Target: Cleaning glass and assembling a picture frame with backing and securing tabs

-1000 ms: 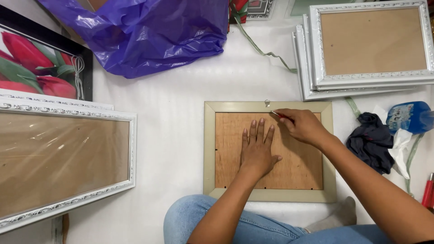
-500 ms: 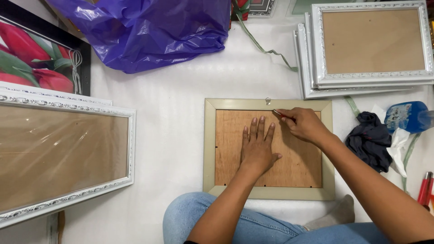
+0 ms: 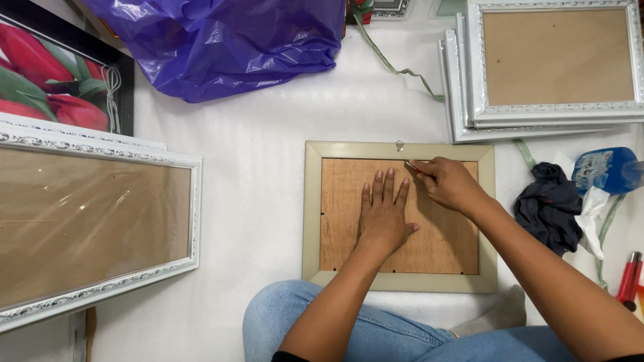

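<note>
Two hands on face-down picture frame [image 3: 400, 216]. Left hand [image 3: 383, 213] spread flat, pressing backing board [image 3: 439, 231]. Right hand [image 3: 448, 184] pinching small tool [image 3: 410, 165] at top-edge tab; needs steady leverage next.

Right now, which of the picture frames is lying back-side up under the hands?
The beige frame in the middle, its brown backing board up, with the left hand flat on it. The white ornate frames lie off to the left and upper right.

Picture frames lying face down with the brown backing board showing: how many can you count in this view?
2 clearly: a beige wooden frame in the centre under both hands, and a white ornate frame topping the upper-right stack. Frames beneath it are mostly hidden, so more may be face down.
</note>
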